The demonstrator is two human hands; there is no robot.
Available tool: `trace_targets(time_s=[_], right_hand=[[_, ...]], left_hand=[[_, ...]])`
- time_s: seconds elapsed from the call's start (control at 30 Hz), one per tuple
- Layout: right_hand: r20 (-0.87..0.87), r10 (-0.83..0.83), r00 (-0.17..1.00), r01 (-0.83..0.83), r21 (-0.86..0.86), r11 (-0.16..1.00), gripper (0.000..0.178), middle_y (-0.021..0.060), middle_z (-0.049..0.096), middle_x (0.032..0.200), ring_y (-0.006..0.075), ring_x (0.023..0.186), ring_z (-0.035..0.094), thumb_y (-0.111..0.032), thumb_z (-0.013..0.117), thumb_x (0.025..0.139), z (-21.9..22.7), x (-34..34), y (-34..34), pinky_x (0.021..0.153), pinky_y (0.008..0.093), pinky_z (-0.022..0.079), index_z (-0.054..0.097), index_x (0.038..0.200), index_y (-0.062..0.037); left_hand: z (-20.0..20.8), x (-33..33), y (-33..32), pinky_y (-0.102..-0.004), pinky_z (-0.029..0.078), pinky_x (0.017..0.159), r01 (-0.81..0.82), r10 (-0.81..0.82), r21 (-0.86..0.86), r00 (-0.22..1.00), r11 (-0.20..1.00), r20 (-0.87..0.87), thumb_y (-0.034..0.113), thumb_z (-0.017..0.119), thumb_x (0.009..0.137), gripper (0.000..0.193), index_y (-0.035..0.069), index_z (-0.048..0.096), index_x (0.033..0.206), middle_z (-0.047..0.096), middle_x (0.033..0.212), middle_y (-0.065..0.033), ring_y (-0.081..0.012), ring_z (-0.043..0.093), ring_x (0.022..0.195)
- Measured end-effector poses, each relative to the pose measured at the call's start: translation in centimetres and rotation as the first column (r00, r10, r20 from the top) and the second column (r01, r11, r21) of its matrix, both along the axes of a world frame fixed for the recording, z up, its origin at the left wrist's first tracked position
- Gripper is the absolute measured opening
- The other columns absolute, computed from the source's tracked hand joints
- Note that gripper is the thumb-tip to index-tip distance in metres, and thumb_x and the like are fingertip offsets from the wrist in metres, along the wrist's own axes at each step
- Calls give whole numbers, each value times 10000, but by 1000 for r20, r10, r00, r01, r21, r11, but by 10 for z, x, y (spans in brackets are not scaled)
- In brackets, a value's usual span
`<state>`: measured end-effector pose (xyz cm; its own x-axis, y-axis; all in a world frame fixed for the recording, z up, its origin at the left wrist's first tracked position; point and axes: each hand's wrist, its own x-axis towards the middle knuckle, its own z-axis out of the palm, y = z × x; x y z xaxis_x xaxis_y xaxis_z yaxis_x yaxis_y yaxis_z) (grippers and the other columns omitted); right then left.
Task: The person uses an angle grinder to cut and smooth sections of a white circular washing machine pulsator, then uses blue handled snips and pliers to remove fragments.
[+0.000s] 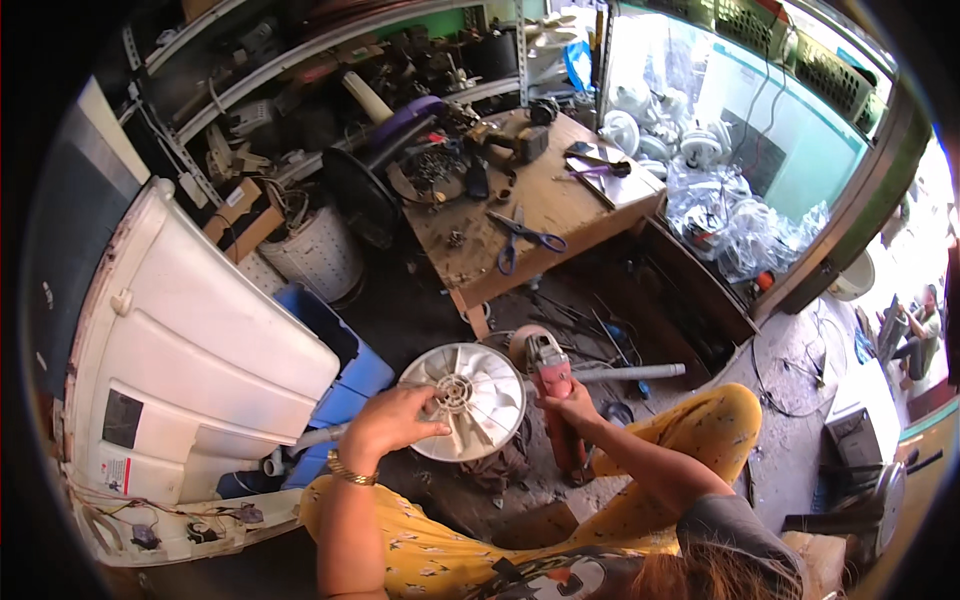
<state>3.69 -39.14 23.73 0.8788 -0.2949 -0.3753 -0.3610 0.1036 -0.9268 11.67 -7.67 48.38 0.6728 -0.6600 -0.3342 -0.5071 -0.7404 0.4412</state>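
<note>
A round white washing machine pulsator (pixel 490 400) with raised fins and a central hub is tilted in front of me, between my knees. My left hand (pixel 395 420) is on its left part, thumb and fingers curled over the finned face near the hub and gripping it; the fingertips are partly hidden. To the right of the pulsator, my right hand (pixel 572 402) is wrapped around the body of a red angle grinder (pixel 553 375). The grinder's metal head points away from me, with a round disc at its left side, close to the pulsator's rim.
A wooden table (pixel 430 240) ahead carries blue-handled scissors (pixel 520 240), a cordless drill (pixel 520 143) and small parts. A white appliance panel (pixel 210 340) and blue bin (pixel 350 375) stand left. A grey pipe (pixel 630 372) and loose tools lie beyond the grinder. Another person (pixel 920 330) sits far right.
</note>
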Motion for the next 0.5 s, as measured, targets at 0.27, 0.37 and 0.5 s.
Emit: trace_targets(time_s=[0.27, 0.37, 0.5], right_hand=[[85, 9, 996, -11, 17, 1000, 585, 64, 705, 1052, 156, 888, 652, -145, 902, 687, 18, 0, 4, 790, 319, 548, 635, 1194, -27], [99, 17, 995, -22, 48, 999, 600, 70, 705, 1054, 160, 879, 653, -146, 906, 686, 13, 2, 9, 789, 320, 548, 628, 1205, -26], [58, 27, 998, -30, 56, 998, 631, 77, 704, 1061, 164, 878, 655, -153, 914, 680, 19, -5, -5, 787, 324, 550, 619, 1222, -18]], left_hand=[[24, 6, 16, -383, 518, 775, -146, 169, -308, 984, 940, 51, 234, 827, 804, 401, 66, 698, 1144, 674, 947, -106, -277, 649, 850], [90, -17, 14, -336, 469, 707, 68, 400, -702, 780, 709, 480, 101, 796, 791, 274, 43, 690, 1036, 606, 888, -44, -196, 593, 826], [155, -58, 16, -312, 426, 712, 374, 726, -870, 493, 321, 479, 80, 738, 816, 228, 43, 675, 1032, 583, 1033, -64, -184, 555, 928]])
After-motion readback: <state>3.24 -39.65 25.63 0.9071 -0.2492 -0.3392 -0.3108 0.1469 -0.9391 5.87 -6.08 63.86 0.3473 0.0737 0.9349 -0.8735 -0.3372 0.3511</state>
